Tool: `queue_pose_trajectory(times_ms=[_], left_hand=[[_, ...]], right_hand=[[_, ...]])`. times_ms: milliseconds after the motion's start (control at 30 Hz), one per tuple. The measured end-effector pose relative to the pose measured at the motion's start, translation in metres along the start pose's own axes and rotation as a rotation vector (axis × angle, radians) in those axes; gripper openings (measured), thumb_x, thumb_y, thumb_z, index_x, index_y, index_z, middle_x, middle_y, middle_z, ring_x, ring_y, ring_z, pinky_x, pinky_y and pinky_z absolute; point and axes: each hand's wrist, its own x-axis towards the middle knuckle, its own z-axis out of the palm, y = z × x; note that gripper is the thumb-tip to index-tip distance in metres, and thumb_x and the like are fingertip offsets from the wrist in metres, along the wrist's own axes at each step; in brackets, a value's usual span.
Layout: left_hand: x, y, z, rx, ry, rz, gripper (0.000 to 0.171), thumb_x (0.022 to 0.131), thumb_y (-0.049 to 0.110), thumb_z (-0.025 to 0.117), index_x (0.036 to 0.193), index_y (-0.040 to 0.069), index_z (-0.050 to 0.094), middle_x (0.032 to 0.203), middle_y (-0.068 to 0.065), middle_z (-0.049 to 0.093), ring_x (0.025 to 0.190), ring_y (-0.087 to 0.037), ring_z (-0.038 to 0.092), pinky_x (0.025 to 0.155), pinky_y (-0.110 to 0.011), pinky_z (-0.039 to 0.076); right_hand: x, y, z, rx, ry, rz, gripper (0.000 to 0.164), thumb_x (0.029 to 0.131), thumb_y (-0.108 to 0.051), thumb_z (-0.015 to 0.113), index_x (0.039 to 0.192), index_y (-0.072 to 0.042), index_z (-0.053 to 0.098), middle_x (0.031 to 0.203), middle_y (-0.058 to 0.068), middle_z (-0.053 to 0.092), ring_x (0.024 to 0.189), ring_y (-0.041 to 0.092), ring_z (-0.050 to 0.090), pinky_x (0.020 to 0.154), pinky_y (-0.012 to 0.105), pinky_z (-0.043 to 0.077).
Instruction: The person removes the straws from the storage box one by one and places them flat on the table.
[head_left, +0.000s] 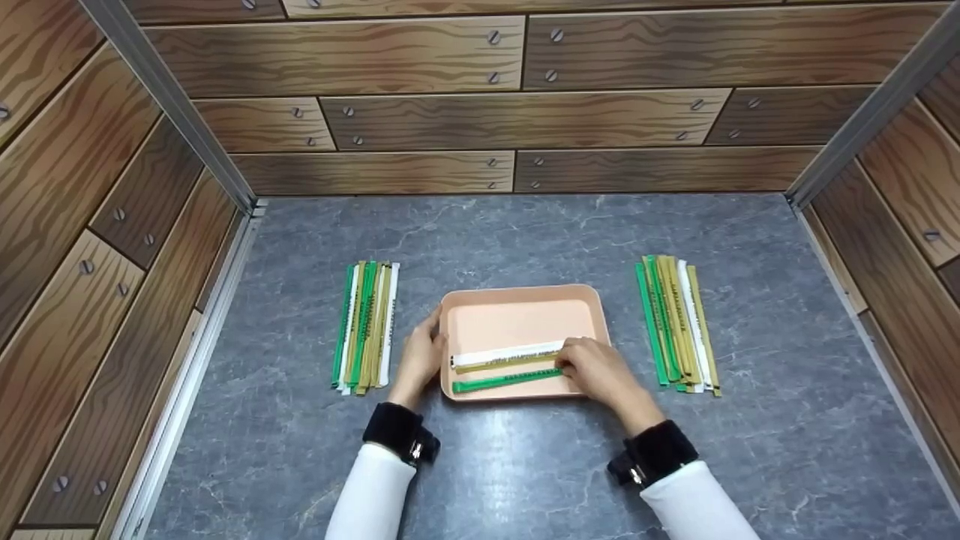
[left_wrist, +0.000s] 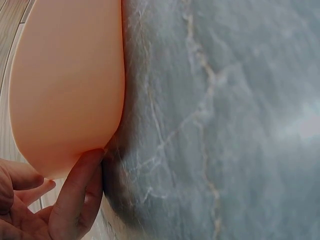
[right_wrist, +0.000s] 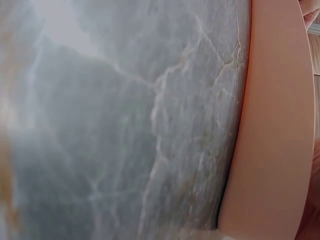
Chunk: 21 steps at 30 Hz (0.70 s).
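Observation:
A shallow peach tray (head_left: 525, 319) lies on the marbled tabletop. At its left end my left hand (head_left: 421, 356) grips the wall; in the left wrist view, fingers (left_wrist: 75, 195) touch the tray's lower edge and rim. Inside are a white stick packet (head_left: 510, 353), a gold stick packet (head_left: 506, 364) and a green stick packet (head_left: 506, 381), side by side. Reaching over the front right, my right hand (head_left: 600, 371) pinches at the gold packet's right end. Its fingertips hide the packets' right ends. In the right wrist view the tray's wall (right_wrist: 275, 125) covers most of that hand.
Left of the tray lies a bundle of green, white and gold stick packets (head_left: 366, 326). A similar bundle of packets (head_left: 677, 322) lies to its right. Wood-patterned panels (head_left: 517, 120) enclose the grey tabletop (head_left: 517, 240) at the back and both sides.

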Motion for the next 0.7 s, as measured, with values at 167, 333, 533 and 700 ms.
queue_pose_trajectory(times_ms=[167, 333, 533, 700], left_hand=[[0.000, 0.001, 0.000, -0.013, -0.006, -0.009, 0.053, 0.097, 0.003, 0.054, 0.148, 0.008, 0.043, 0.130, -0.025, 0.058, 0.099, -0.037, 0.064, 0.088, -0.047, 0.050], [0.000, -0.001, 0.000, -0.007, 0.002, 0.008, 0.053, 0.096, 0.002, 0.055, 0.148, 0.008, 0.044, 0.127, -0.024, 0.060, 0.092, -0.033, 0.065, 0.084, -0.046, 0.051], [0.000, -0.002, 0.000, 0.004, 0.010, 0.024, 0.052, 0.096, 0.003, 0.055, 0.147, 0.007, 0.045, 0.136, -0.021, 0.055, 0.119, -0.038, 0.055, 0.099, -0.049, 0.044], [0.000, -0.001, -0.001, 0.008, 0.009, 0.024, 0.053, 0.096, 0.003, 0.054, 0.148, 0.007, 0.044, 0.137, -0.021, 0.053, 0.121, -0.037, 0.054, 0.100, -0.048, 0.043]], right_hand=[[-0.002, -0.001, -0.004, 0.074, 0.041, 0.047, 0.013, 0.082, -0.002, 0.075, 0.088, -0.012, 0.070, 0.085, -0.002, 0.064, 0.081, 0.020, 0.060, 0.073, 0.038, 0.051], [-0.002, -0.004, -0.012, 0.195, 0.125, 0.091, 0.013, 0.086, 0.000, 0.071, 0.093, -0.010, 0.067, 0.088, 0.001, 0.064, 0.085, 0.021, 0.062, 0.077, 0.040, 0.052], [-0.007, 0.010, -0.030, 0.307, 0.389, 0.175, 0.017, 0.085, 0.006, 0.070, 0.101, 0.002, 0.069, 0.093, 0.014, 0.068, 0.084, 0.028, 0.065, 0.073, 0.043, 0.054], [-0.023, 0.038, -0.048, 0.341, 0.606, 0.374, 0.018, 0.089, 0.004, 0.067, 0.106, 0.009, 0.068, 0.095, 0.024, 0.068, 0.084, 0.037, 0.065, 0.072, 0.049, 0.052]])
